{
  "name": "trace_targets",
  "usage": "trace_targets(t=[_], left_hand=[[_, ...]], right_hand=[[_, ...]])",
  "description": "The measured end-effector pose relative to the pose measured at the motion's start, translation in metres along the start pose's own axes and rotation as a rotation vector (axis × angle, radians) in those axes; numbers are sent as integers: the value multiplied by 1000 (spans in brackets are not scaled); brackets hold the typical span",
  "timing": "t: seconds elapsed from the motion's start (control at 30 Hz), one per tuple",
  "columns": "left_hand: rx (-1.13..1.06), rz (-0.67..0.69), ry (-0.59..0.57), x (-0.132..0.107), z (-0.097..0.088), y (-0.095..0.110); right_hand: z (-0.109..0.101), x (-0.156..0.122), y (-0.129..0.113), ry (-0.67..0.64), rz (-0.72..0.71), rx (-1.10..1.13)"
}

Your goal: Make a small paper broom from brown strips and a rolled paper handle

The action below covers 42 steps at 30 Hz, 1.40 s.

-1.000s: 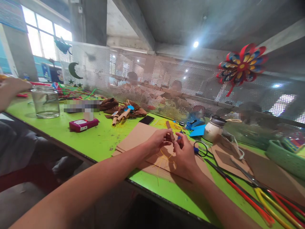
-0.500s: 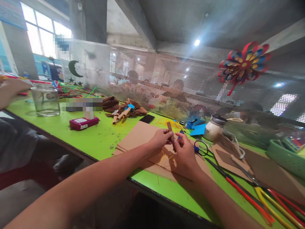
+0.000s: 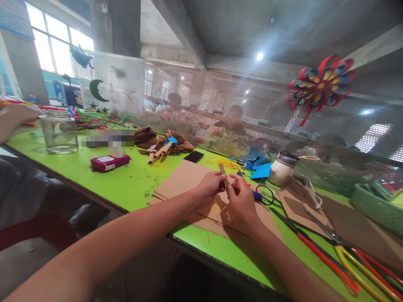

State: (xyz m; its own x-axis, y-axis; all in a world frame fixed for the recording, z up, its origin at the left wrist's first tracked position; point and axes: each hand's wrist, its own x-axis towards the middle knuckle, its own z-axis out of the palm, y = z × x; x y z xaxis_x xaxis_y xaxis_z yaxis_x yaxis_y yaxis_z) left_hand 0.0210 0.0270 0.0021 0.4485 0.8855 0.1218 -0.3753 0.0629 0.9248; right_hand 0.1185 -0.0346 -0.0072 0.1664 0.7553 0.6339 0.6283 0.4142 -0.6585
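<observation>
Between my two hands, above a stack of brown cardboard sheets, is a narrow strip of brown cardboard. My left hand is closed, pinching the strip from the left side. My right hand is closed on the strip's lower part with thumb and fingers, its index finger bent above. A thin yellow string hangs below my hands and loops over the cardboard. Just right of my right hand lie scissors with a dark ring handle and a blue part.
Large scissors with yellow handles and a red-handled tool lie at the right, near a green basket. A white jar, phone, purple box and glass jar stand around. Another person's hand is far left.
The strip has tilted slightly and shifted a little to the left. My right hand has moved slightly left with it; both hands keep their hold.
</observation>
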Motion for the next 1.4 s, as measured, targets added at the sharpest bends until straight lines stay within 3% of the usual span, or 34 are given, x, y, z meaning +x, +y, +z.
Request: trace_targets(t=[0.33, 0.53, 0.83, 1.0, 1.17, 1.4], left_hand=[[106, 106, 63, 0, 3, 1], [88, 112, 1, -2, 4, -2], [8, 22, -47, -4, 5, 1], [18, 13, -10, -3, 4, 2], [24, 27, 40, -2, 2, 4], [29, 50, 52, -2, 2, 5]], right_hand=[[-2, 0, 0, -31, 118, 143], [-2, 4, 4, 35, 70, 58], [-2, 1, 2, 25, -31, -71], [-6, 6, 4, -26, 69, 110], [-10, 14, 11, 32, 243, 338], [-9, 9, 4, -20, 190, 145]])
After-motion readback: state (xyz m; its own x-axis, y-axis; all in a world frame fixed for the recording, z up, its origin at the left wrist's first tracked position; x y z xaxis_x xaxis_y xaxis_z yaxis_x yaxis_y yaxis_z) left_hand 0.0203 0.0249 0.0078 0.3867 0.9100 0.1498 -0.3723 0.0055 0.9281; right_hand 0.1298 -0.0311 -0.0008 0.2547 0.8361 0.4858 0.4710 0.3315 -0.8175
